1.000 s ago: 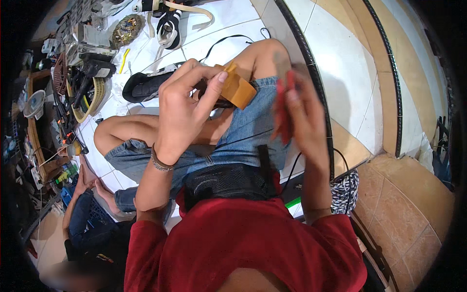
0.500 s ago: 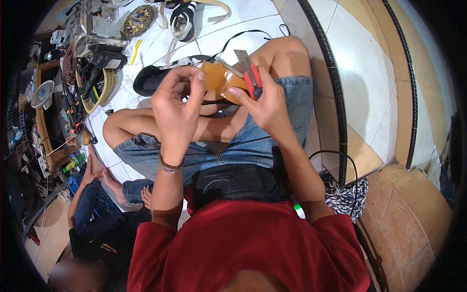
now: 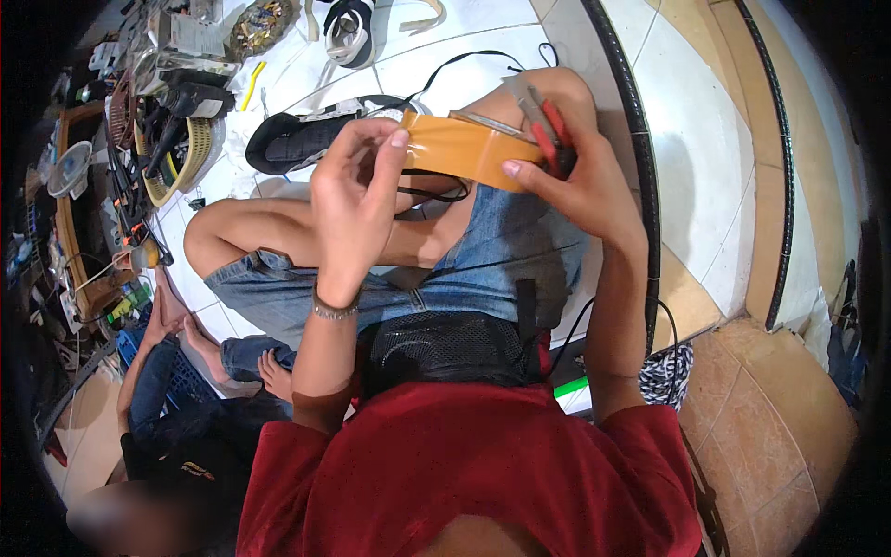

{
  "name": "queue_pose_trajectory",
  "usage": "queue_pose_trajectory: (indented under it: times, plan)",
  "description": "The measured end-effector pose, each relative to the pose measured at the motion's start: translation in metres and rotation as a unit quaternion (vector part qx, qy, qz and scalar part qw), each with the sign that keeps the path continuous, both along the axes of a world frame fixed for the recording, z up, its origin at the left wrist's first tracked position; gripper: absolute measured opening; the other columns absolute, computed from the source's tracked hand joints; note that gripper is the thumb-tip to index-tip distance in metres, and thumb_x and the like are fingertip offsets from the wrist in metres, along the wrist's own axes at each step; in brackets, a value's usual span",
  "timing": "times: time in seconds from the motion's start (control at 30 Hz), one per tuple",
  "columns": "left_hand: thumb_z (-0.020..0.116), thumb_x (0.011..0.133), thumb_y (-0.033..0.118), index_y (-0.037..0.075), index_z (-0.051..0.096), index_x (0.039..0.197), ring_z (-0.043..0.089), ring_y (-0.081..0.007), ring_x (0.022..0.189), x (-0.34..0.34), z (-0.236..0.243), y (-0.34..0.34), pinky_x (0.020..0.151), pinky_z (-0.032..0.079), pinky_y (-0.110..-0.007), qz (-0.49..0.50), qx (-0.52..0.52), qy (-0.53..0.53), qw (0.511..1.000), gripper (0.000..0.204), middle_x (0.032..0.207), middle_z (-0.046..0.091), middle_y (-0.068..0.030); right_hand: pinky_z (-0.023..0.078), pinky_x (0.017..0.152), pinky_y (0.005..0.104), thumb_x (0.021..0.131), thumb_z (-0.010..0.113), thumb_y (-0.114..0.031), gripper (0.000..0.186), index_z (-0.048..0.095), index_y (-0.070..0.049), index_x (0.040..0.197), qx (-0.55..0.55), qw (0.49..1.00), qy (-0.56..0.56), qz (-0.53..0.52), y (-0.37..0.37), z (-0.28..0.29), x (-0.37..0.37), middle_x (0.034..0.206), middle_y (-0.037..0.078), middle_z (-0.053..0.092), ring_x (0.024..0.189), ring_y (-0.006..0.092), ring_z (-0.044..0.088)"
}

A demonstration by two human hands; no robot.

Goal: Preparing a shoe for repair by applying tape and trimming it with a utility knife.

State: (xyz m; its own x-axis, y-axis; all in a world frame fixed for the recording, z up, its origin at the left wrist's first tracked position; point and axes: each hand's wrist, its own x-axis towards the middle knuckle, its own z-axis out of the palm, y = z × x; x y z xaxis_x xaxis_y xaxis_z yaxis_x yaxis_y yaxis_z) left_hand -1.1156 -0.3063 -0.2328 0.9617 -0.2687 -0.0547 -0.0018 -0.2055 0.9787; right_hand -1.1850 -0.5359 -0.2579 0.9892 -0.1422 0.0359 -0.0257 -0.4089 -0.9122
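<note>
The fingers of the left hand (image 3: 362,200) in the head view pinch the left end of an amber strip (image 3: 455,148), index finger against thumb. The strip spans the gap to the right hand (image 3: 589,186), whose thumb presses its other end while the fingers wrap a red-handled tool (image 3: 551,119) with a grey metal blade, tilted up. A thin metal rod (image 3: 492,123) lies along the strip's upper edge. Beyond the strip, a black-and-white shoe (image 3: 288,141) lies on white tiles (image 3: 455,88).
</note>
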Motion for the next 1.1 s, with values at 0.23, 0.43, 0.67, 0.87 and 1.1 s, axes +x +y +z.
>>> queue_pose_trajectory:
  times: [0.23,0.43,0.67,0.87,1.1]
  plan:
    - [0.063,0.097,0.013,-0.002,0.064,0.102,0.057,-0.0042,0.082,0.011,-0.047,-0.020,0.072,0.048,-0.021,-0.026,-0.103,0.075,0.991,0.015,0.090,0.064,-0.0010,0.045,0.075,0.0267,0.080,0.080,-0.037,0.059,0.057,-0.001,0.121,-0.080,0.995,-0.042,0.044,-0.035,0.000,0.022,0.092,0.003,0.058,0.082,0.0137,0.052]
    - [0.062,0.098,0.012,-0.003,0.062,0.104,0.059,-0.0061,0.086,0.009,-0.051,-0.041,0.078,0.051,-0.022,-0.035,-0.181,0.105,0.977,0.016,0.095,0.066,-0.0037,0.045,0.061,0.0335,0.089,0.072,-0.039,0.043,0.058,-0.001,0.104,-0.150,0.987,0.044,0.025,-0.046,0.021,0.035,0.072,0.010,0.057,0.065,0.0199,0.054]
    - [0.061,0.099,0.013,-0.001,0.062,0.103,0.060,-0.0078,0.077,0.007,-0.038,-0.050,0.070,0.046,-0.020,-0.010,-0.208,0.148,0.967,0.014,0.086,0.063,-0.0013,0.048,0.054,0.0263,0.100,0.058,-0.021,0.030,0.057,-0.002,0.123,-0.058,0.980,0.080,-0.171,0.003,0.059,-0.004,0.084,0.007,0.067,0.067,0.0104,0.063]
    - [0.062,0.097,0.008,-0.003,0.060,0.105,0.062,-0.0072,0.090,-0.003,-0.035,-0.052,0.081,0.051,-0.021,-0.014,-0.186,0.079,0.979,0.014,0.098,0.066,-0.0048,0.053,0.073,0.0396,0.095,0.060,-0.014,0.027,0.057,-0.004,0.120,-0.008,0.990,0.050,-0.131,0.051,0.043,-0.012,0.084,0.016,0.065,0.076,0.0357,0.067]
    - [0.061,0.098,0.008,-0.002,0.060,0.105,0.061,-0.0066,0.088,-0.002,-0.032,-0.053,0.081,0.051,-0.021,-0.024,-0.186,0.077,0.979,0.012,0.097,0.066,-0.0054,0.045,0.049,0.0249,0.092,0.070,-0.025,0.031,0.064,-0.004,0.115,-0.231,0.946,-0.226,0.024,-0.052,0.001,0.074,0.079,0.002,0.062,0.056,0.0077,0.054]
